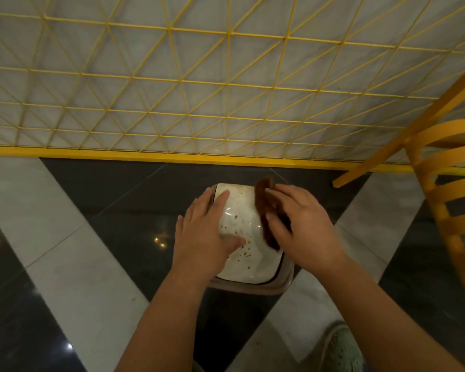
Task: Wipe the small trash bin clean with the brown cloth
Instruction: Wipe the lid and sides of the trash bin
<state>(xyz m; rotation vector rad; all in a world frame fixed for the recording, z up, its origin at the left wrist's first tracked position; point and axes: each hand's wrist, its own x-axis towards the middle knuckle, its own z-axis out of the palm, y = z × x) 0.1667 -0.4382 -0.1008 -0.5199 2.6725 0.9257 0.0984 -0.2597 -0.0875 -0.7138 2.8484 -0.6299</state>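
Trash bin point(242, 232): your left hand point(204, 234) lies flat on it, fingers straight.
Right hand point(304, 224): your grip pinches the brown cloth point(266, 210) against it.

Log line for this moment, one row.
left hand: steadies bin lid | right hand: presses brown cloth on lid | crumbs remain
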